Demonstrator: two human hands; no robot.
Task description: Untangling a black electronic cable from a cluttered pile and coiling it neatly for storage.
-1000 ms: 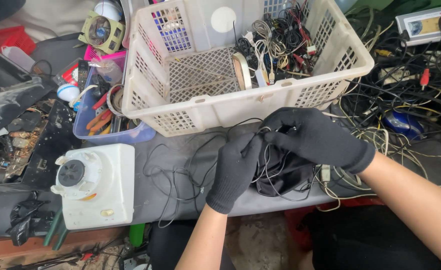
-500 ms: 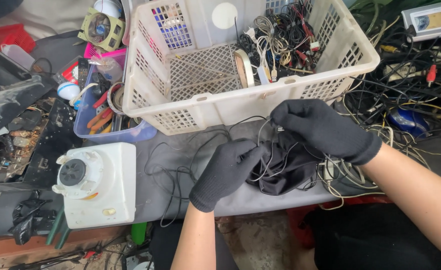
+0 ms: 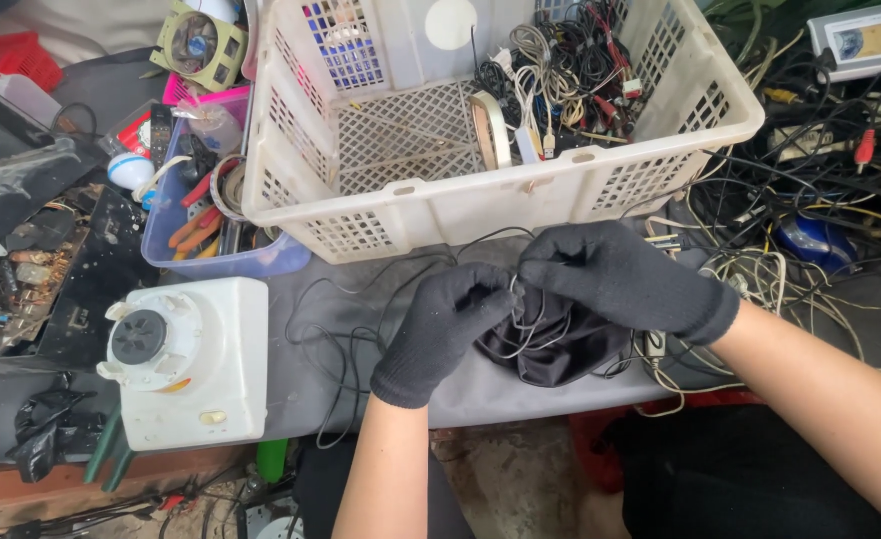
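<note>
A thin dark wire (image 3: 520, 299) loops up between the two gloved hands, over a black cloth bundle (image 3: 555, 344) that lies on the grey bench top (image 3: 300, 394) just in front of the white basket (image 3: 480, 195). The left hand (image 3: 450, 324), in a black knit glove, has its fingertips drawn together on the wire at the bundle's left edge. The right hand (image 3: 620, 279), gloved the same, curls over the bundle from the right, its fingers bent and closed on the same wire; the two sets of fingertips nearly touch. More of the wire trails loose across the bench to the left of the hands and runs down over the bench's near edge.

The basket holds a tangle of cables (image 3: 570, 70) in its right part. To its left stands a blue plastic tub (image 3: 176, 245) with orange-handled pliers (image 3: 196, 230) and other small tools. Near the left hand, at the bench's front, sits a white plastic appliance base (image 3: 186, 364) with a round dark knob on top. To the right of the right hand lies a heap of mixed cords (image 3: 810, 250), with a blue computer mouse (image 3: 820, 240) among them.
</note>
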